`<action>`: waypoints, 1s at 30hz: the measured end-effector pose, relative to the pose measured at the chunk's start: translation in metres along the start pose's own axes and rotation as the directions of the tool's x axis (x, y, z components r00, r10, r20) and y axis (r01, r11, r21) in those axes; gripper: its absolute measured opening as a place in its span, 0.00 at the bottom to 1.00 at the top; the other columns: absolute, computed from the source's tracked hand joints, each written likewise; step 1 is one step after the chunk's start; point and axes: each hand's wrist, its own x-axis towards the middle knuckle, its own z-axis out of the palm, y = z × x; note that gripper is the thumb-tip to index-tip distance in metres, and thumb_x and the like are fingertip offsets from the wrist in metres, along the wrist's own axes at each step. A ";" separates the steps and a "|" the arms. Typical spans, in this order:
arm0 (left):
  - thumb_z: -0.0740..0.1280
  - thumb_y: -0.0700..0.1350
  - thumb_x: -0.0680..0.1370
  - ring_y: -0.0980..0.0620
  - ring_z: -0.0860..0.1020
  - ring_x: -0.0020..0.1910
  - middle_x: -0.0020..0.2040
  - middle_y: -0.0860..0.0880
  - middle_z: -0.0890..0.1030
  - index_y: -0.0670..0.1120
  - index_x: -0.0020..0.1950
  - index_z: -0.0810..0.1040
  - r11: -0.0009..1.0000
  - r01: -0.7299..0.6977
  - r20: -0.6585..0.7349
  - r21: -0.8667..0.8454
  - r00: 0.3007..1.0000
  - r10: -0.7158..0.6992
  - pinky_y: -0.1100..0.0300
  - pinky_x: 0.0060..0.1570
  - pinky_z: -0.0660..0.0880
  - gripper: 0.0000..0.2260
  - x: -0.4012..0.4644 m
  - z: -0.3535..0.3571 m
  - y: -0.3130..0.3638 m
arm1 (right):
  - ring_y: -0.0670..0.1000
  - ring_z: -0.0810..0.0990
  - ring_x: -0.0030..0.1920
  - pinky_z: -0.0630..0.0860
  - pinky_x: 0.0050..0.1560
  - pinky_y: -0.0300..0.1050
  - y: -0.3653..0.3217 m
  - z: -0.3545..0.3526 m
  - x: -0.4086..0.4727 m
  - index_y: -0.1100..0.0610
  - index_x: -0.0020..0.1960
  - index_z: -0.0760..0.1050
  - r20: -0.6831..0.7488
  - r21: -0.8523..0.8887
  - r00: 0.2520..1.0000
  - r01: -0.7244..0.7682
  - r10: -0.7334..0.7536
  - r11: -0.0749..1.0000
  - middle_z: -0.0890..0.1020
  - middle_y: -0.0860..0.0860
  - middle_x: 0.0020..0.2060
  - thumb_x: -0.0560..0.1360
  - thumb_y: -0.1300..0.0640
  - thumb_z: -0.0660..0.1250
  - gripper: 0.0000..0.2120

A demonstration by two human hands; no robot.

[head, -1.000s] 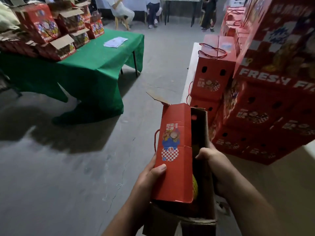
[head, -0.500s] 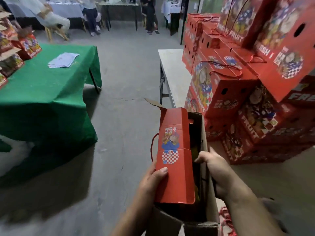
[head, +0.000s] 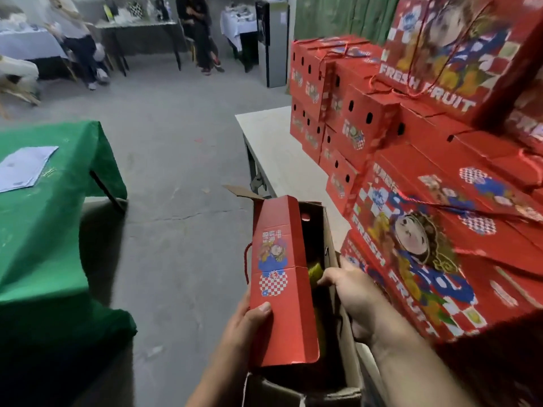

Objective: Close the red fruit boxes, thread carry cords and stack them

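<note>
I carry an open red fruit box (head: 282, 277) in front of me, low in the middle of the view. One red lid flap stands up; the other side shows brown cardboard. My left hand (head: 249, 324) grips the red flap's near corner with the thumb on top. My right hand (head: 355, 292) holds the right wall, fingers curled inside next to a yellow-green fruit (head: 316, 271). A red cord (head: 246, 259) loops out at the box's left side. A tall stack of closed red boxes (head: 426, 177) with cords fills the right.
The stack stands on a white table (head: 273, 148) at right. A green-covered table (head: 53, 224) with papers (head: 25, 167) is on the left. Grey concrete floor lies between them. People sit at tables along the far wall (head: 199, 33).
My view has swung right and moved nearer the stack of boxes; the green table has slid off to the left. Both hands keep the same hold on the open box.
</note>
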 end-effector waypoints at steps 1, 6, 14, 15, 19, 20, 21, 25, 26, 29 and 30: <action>0.76 0.46 0.72 0.43 0.84 0.34 0.39 0.39 0.82 0.29 0.69 0.71 1.000 -0.016 0.037 0.021 0.999 0.016 0.56 0.32 0.81 0.33 0.025 0.004 0.021 | 0.55 0.87 0.46 0.84 0.40 0.48 -0.021 0.008 0.027 0.52 0.61 0.79 -0.001 -0.003 1.000 0.015 -0.015 1.000 0.86 0.56 0.47 0.77 0.68 0.58 0.20; 0.81 0.49 0.62 0.38 0.86 0.54 0.57 0.36 0.85 0.41 0.74 0.72 0.999 -0.019 0.227 0.043 0.974 0.009 0.44 0.48 0.84 0.42 0.150 0.018 0.101 | 0.47 0.86 0.34 0.78 0.29 0.38 -0.117 0.028 0.141 0.48 0.51 0.78 -0.116 -0.111 0.985 0.114 -0.127 0.987 0.86 0.47 0.34 0.77 0.70 0.57 0.19; 0.79 0.62 0.68 0.68 0.78 0.63 0.72 0.60 0.77 0.54 0.85 0.46 0.800 -0.116 0.515 0.588 0.816 -0.260 0.75 0.54 0.75 0.56 0.330 0.089 0.152 | 0.60 0.82 0.59 0.76 0.53 0.45 -0.227 -0.013 0.334 0.54 0.70 0.77 -0.242 -0.634 0.934 0.051 -0.261 0.772 0.83 0.57 0.60 0.79 0.66 0.62 0.21; 0.78 0.61 0.71 0.73 0.79 0.56 0.67 0.64 0.80 0.51 0.85 0.50 0.754 -0.166 0.582 0.635 0.744 -0.326 0.79 0.50 0.72 0.52 0.353 0.083 0.162 | 0.59 0.81 0.59 0.75 0.51 0.45 -0.233 -0.017 0.355 0.53 0.72 0.75 -0.247 -0.697 0.940 -0.002 -0.238 0.717 0.83 0.56 0.60 0.80 0.65 0.62 0.22; 0.73 0.60 0.75 0.66 0.77 0.47 0.48 0.66 0.81 0.58 0.72 0.73 0.484 -0.267 0.542 0.833 0.568 -0.620 0.69 0.54 0.71 0.26 0.446 0.092 0.222 | 0.61 0.83 0.52 0.78 0.47 0.51 -0.232 -0.012 0.405 0.54 0.61 0.80 -0.435 -0.725 0.877 -0.208 -0.203 0.657 0.85 0.57 0.51 0.81 0.61 0.61 0.13; 0.72 0.56 0.78 0.69 0.78 0.49 0.50 0.68 0.81 0.58 0.67 0.76 0.435 -0.282 0.517 0.855 0.525 -0.676 0.71 0.55 0.72 0.18 0.468 0.096 0.240 | 0.60 0.83 0.48 0.79 0.46 0.51 -0.231 -0.005 0.409 0.53 0.61 0.80 -0.501 -0.666 0.843 -0.231 -0.196 0.710 0.84 0.56 0.47 0.82 0.60 0.61 0.12; 0.72 0.50 0.81 0.69 0.79 0.50 0.52 0.66 0.83 0.56 0.63 0.78 0.422 -0.278 0.505 0.863 0.527 -0.684 0.72 0.54 0.73 0.11 0.495 0.096 0.256 | 0.57 0.83 0.47 0.79 0.46 0.49 -0.231 0.002 0.409 0.51 0.63 0.79 -0.559 -0.596 0.808 -0.238 -0.184 0.767 0.84 0.53 0.47 0.83 0.57 0.61 0.13; 0.72 0.56 0.72 0.55 0.84 0.51 0.53 0.52 0.88 0.49 0.53 0.86 0.360 -0.186 0.388 0.914 0.659 -0.645 0.60 0.52 0.75 0.15 0.577 0.108 0.306 | 0.51 0.72 0.71 0.65 0.74 0.46 -0.219 0.043 0.386 0.52 0.72 0.76 -0.733 -0.524 0.619 -0.249 -0.282 0.814 0.77 0.48 0.70 0.84 0.49 0.60 0.19; 0.72 0.58 0.70 0.52 0.84 0.54 0.53 0.53 0.88 0.50 0.53 0.87 0.338 -0.156 0.351 0.928 0.673 -0.652 0.57 0.54 0.76 0.16 0.594 0.108 0.311 | 0.52 0.71 0.71 0.64 0.74 0.48 -0.220 0.054 0.378 0.51 0.70 0.78 -0.746 -0.563 0.569 -0.262 -0.346 0.784 0.78 0.47 0.69 0.83 0.46 0.60 0.20; 0.71 0.60 0.76 0.51 0.83 0.59 0.58 0.53 0.86 0.56 0.55 0.86 0.348 -0.129 0.343 0.929 0.651 -0.677 0.54 0.56 0.76 0.12 0.620 0.108 0.315 | 0.49 0.73 0.64 0.70 0.67 0.49 -0.237 0.075 0.353 0.46 0.65 0.80 -0.732 -0.596 0.612 -0.362 -0.300 0.717 0.79 0.40 0.62 0.79 0.33 0.52 0.27; 0.71 0.62 0.74 0.51 0.83 0.59 0.57 0.53 0.86 0.57 0.54 0.84 0.379 -0.132 0.369 0.916 0.651 -0.664 0.54 0.58 0.76 0.14 0.621 0.111 0.317 | 0.46 0.75 0.61 0.73 0.64 0.49 -0.242 0.079 0.347 0.44 0.64 0.79 -0.708 -0.580 0.675 -0.388 -0.208 0.716 0.80 0.38 0.60 0.77 0.30 0.49 0.30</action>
